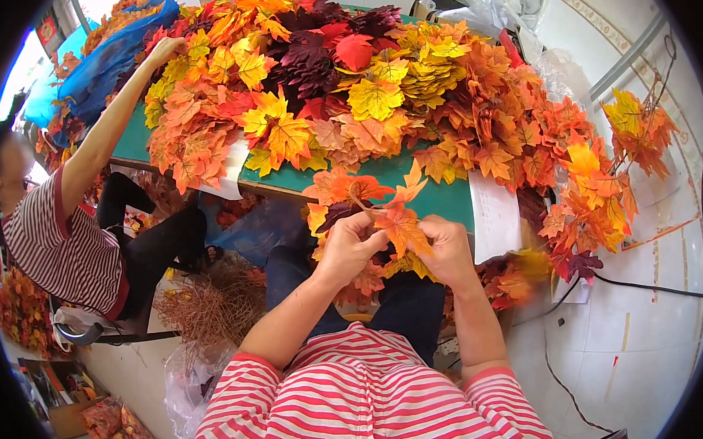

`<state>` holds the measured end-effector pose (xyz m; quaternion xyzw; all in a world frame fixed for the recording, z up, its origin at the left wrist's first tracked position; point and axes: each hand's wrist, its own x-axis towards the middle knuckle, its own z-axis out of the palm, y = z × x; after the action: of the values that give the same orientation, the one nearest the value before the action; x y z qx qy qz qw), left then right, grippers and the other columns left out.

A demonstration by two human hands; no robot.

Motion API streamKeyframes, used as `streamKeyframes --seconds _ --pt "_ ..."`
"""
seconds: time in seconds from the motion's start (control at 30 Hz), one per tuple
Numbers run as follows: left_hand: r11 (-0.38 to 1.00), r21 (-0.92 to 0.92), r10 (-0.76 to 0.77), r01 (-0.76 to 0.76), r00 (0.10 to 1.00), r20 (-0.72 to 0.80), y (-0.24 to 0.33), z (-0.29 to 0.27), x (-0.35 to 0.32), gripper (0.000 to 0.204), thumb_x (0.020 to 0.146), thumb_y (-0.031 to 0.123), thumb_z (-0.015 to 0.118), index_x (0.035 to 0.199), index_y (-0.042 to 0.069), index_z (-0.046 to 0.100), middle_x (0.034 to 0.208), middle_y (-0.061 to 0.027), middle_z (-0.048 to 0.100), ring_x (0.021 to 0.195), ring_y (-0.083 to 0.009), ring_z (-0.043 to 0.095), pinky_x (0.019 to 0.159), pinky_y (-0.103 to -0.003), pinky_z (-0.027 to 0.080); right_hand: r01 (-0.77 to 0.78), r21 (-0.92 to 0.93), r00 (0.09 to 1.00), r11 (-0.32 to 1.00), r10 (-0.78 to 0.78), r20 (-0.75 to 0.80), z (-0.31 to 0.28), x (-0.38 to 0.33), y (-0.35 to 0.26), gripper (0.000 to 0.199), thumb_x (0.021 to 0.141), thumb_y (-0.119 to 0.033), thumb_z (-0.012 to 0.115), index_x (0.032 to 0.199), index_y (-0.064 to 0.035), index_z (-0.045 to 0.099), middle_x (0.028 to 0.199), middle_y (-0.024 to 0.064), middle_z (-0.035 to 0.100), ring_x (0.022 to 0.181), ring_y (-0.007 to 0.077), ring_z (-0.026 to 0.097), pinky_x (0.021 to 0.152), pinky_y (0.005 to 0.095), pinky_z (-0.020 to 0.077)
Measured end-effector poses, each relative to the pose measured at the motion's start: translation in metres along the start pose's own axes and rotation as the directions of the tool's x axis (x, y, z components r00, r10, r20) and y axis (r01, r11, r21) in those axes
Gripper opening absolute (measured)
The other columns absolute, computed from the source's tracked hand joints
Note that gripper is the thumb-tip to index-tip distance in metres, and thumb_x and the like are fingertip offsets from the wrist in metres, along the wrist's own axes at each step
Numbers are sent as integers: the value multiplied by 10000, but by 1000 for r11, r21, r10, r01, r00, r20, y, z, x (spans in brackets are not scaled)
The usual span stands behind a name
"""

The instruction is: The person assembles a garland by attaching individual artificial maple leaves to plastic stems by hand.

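Just off the table's front edge, my left hand [353,249] is closed in a pinch on a stem of an artificial maple-leaf garland. Orange, yellow and dark purple leaves spread around its fingers. To the right, my right hand [447,251] pinches the edge of an orange artificial leaf [403,230] that sits between the two hands. The fingertips are partly covered by leaves. More of the garland, with yellow leaves [410,267], hangs below my hands over my lap.
Heaped artificial leaves [374,98] cover much of the green table [451,202]. A white paper sheet [494,217] hangs at its edge. On the left, a seated co-worker [66,232] reaches into the heap. Brown stems [214,300] lie beside me; black cables [645,287] run at right.
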<state>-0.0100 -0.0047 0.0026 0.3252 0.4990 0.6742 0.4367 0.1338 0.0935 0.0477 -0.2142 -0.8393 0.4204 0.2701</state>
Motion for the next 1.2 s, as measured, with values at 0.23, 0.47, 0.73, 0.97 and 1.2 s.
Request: streamKeyframes --seconds 0.23,0.47,0.73,0.97,1.2 --pt "991 -92 -91 97 993 75 -4 -6 1 225 841 81 560 1050 20 619 840 15 624 672 -43 533 603 -192 445 26 -109 999 994 -22 36 -3 2 -7 97 739 -69 688 799 3 659 614 63 538 589 133 494 547 279 391" --pt "986 -123 -103 112 992 74 3 -1 1 188 848 95 601 1015 8 614 841 -12 634 688 -63 561 632 -207 461 -40 -13 999 999 40 -31 5 -5 -11 94 729 -44 693 795 15 660 624 79 572 574 156 516 549 281 404" --pt "992 -27 -123 127 985 117 4 -5 3 240 834 75 603 1064 11 610 821 13 624 690 -51 543 636 -194 443 -21 -19 999 1000 20 -34 8 -6 -9 89 731 -32 688 793 23 656 618 84 560 559 157 503 539 275 396" --pt "982 -119 -133 148 983 125 6 -6 2 204 842 89 589 1032 18 610 798 13 611 679 -46 540 612 -188 432 -93 -48 992 994 97 76 4 -5 -5 117 767 -65 683 839 26 665 687 59 593 642 125 540 592 256 425" --pt "975 -189 -110 117 993 44 5 -2 -3 307 891 147 579 1146 -8 508 843 -10 590 741 -77 577 662 -208 466 -41 91 997 995 47 -63 21 -8 0 119 756 -46 677 845 32 662 692 113 624 596 156 578 549 277 435"
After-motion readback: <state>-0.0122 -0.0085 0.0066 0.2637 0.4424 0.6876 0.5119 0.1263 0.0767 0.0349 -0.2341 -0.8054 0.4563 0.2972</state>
